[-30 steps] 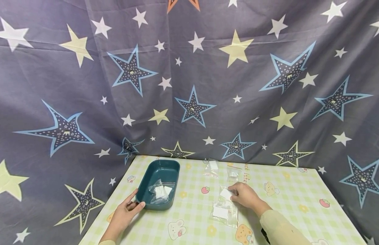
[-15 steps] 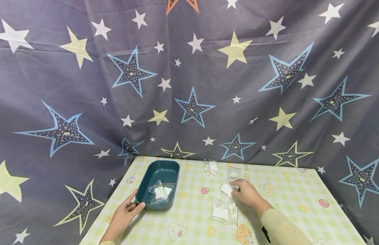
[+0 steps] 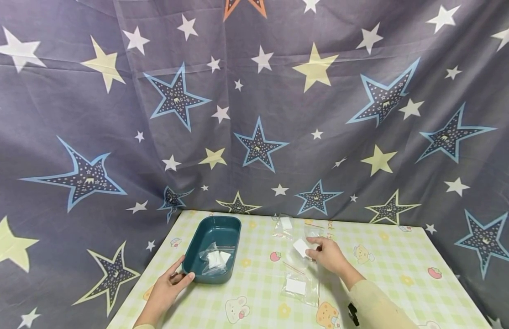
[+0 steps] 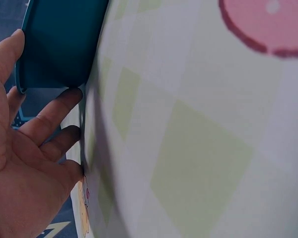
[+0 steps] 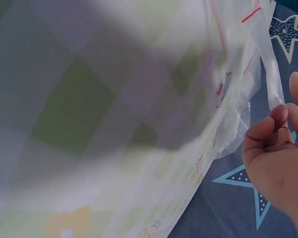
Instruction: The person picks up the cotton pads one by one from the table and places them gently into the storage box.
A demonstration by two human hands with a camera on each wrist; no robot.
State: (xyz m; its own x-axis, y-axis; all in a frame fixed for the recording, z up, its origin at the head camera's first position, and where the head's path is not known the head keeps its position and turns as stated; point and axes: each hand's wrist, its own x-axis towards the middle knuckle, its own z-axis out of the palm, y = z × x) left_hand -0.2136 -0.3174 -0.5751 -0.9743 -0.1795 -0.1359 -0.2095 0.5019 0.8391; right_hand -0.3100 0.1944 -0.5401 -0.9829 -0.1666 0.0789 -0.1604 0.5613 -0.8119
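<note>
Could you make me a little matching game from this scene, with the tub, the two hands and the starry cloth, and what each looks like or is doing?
Column one
1. Tub
2. Left hand
3. Right hand
4. Starry cloth

Column two
A. Pinching a clear bag with something white in it
B. Dark, hanging behind the table
C. Touching a container's near-left corner
D. Teal, with see-through packets inside

Pairs: 1-D, 2-C, 3-A, 4-B

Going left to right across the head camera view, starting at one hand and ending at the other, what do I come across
Left hand, teal bin, strawberry print, pinched clear bag, right hand.
</note>
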